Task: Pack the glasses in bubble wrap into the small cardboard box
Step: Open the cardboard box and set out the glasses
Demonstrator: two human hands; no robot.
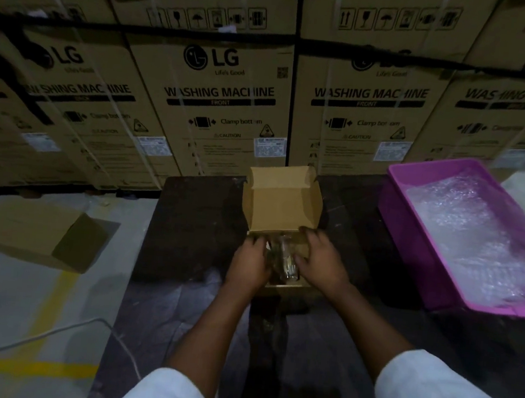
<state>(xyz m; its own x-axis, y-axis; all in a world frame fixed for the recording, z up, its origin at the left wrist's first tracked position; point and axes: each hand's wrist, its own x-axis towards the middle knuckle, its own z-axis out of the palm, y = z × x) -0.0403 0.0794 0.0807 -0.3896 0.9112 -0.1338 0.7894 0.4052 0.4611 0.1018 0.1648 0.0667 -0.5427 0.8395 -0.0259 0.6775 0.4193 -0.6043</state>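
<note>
A small cardboard box (281, 207) stands open on the dark table (196, 211), its lid flap tilted up at the back. Inside it lies a bubble-wrapped glass (286, 259), clear and shiny, between my two hands. My left hand (248, 261) curls its fingers onto the wrapped glass from the left. My right hand (321, 262) grips it from the right, fingers reaching toward the box's back wall. The lower part of the glass and the box floor are hidden by my hands.
A pink plastic tub (410, 245) holding loose bubble wrap (476, 232) sits at the table's right. A larger cardboard box (39, 235) lies on the floor to the left. Stacked washing-machine cartons (219, 98) form a wall behind the table.
</note>
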